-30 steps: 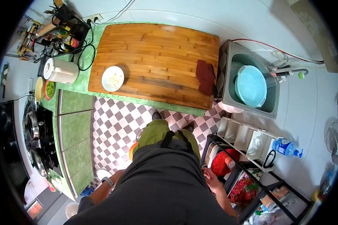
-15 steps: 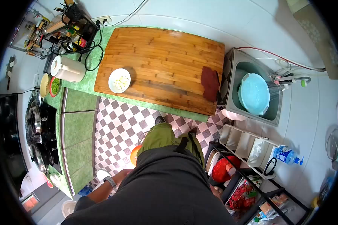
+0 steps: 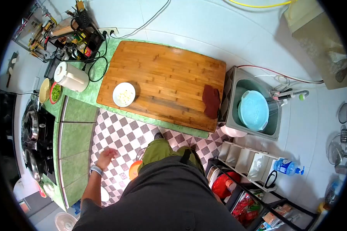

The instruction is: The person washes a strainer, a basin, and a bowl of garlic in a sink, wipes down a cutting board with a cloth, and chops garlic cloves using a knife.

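My left hand (image 3: 107, 157) hangs over the checkered floor, left of my body, with its fingers loosely apart and nothing in them. Out of sight is my right hand; only a sliver of skin shows beside my dark shirt. In front of me a large wooden cutting board (image 3: 162, 77) lies on the green counter. On its left part stands a white bowl (image 3: 116, 99) holding small pale chopped pieces (image 3: 124, 96). A flat dark red slab (image 3: 211, 101), which looks like raw meat or liver, rests near the board's right edge.
Right of the board, a light-blue basin (image 3: 253, 109) sits in the metal sink (image 3: 235, 122) under running water. A cream kettle (image 3: 71, 77) and a bowl of chopped greens (image 3: 56, 92) stand left, near the stove (image 3: 46, 142). A white rack (image 3: 245, 163) and an orange object (image 3: 135, 169) flank my legs.
My left hand has swung forward and outward, away from my side. The view has shifted slightly, so the board and sink sit lower. The bowl and red slab keep their places on the board.
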The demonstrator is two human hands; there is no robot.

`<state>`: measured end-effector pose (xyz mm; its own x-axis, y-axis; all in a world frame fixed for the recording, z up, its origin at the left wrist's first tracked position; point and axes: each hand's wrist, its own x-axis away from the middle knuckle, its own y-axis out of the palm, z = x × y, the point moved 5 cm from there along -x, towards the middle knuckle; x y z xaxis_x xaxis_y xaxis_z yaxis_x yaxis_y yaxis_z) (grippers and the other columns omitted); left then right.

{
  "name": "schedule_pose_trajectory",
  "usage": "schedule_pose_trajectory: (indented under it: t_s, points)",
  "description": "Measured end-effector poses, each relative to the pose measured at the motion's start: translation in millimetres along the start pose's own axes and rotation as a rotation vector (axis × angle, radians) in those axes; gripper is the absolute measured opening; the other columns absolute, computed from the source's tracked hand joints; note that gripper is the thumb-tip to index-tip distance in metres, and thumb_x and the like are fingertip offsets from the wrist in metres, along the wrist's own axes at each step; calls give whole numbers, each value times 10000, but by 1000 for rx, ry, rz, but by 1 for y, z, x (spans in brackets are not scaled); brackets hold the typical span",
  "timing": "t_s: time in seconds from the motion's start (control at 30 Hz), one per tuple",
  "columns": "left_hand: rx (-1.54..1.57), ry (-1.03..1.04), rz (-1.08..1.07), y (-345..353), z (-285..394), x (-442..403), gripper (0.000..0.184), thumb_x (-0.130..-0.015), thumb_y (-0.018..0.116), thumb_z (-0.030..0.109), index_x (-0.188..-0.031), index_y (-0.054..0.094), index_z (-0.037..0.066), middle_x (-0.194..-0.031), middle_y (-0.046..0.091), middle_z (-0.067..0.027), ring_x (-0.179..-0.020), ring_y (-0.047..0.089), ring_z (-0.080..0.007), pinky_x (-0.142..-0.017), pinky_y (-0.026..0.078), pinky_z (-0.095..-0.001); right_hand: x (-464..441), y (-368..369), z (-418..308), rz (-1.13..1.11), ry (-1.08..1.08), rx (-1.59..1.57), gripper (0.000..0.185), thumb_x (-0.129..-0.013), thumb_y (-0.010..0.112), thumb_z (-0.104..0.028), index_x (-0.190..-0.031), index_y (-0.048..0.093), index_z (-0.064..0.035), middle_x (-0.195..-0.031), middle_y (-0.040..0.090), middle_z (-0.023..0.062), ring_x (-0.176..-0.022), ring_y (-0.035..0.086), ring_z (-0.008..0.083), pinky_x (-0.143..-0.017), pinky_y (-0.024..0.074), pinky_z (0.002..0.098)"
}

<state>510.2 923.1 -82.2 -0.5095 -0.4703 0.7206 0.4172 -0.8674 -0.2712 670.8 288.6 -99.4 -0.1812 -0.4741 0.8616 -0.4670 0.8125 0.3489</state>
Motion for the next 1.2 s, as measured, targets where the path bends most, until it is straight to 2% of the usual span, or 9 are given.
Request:
schedule_pose_trajectory:
  t_s: [0.13,0.23,0.3,0.33,0.4,0.5,0.53,0.7,1.2]
  points:
    - [61,280,152,-28,56,-19,145,-1004,538,107,-1058,672,107,-965,682,28,-760,562,-53,-625,433,-209,-2,-26,-36,46,-60,97,406,-888,693,6,-1278,593,-47,-1196,664,89,-1175,606,186,-1008,497,349]
    - [46,584,304,-46,161,12,117,-1015,562,129,-1043,667,83,-941,646,35,-781,531,-49,-667,422,-209,20,-20,-142,322,-253,161,393,-874,714,-9,-1250,604,-42,-1195,655,83,-1127,618,171,-945,523,333]
    - [51,726,505,-65,233,56,111,-1012,571,108,-1052,657,51,-979,627,18,-811,516,-55,-699,424,-204,42,-2,-234,557,-470,239,298,-873,709,-9,-1157,627,-44,-1162,636,58,-1051,617,144,-898,524,304]
    - [44,887,597,-73,271,88,111,-1001,598,139,-1074,653,76,-1036,633,18,-829,509,-65,-740,418,-210,63,24,-289,501,-731,390,263,-863,690,9,-1111,624,-51,-1116,626,48,-994,605,134,-868,508,289]
    - [-60,1283,838,-93,326,151,182,-962,618,101,-1110,630,-5,-1156,628,-113,-910,566,-135,-753,461,-265,118,84,-387,574,-1063,696,224,-837,658,49,-1033,604,-46,-1046,606,43,-958,586,146,-854,477,284]
    - [-206,1938,284,-77,424,246,432,-979,549,328,-1351,469,124,-1308,534,-83,-904,551,-149,-719,471,-269,202,190,-475,471,-1655,928,246,-824,670,48,-1046,594,-29,-1026,592,54,-971,570,164,-875,466,297]
    - [-257,2016,152,-69,440,267,427,-980,548,324,-1349,472,124,-1308,535,-83,-903,550,-149,-719,469,-270,226,220,-488,416,-1809,993,251,-824,673,46,-1051,595,-28,-1033,594,56,-977,571,166,-879,466,299]
    - [-275,2071,59,-58,442,289,403,-984,547,304,-1340,487,123,-1306,542,-81,-894,546,-152,-721,461,-274,267,326,-497,127,-2187,1279,278,-823,685,37,-1079,600,-28,-1065,603,67,-1006,577,174,-897,469,305]
    - [-157,1980,265,-130,380,281,338,-996,541,246,-1312,533,123,-1302,561,-74,-867,533,-159,-725,437,-285,218,419,-488,63,-2303,1344,363,-819,722,8,-1164,614,-26,-1162,630,98,-1095,592,199,-950,476,323]
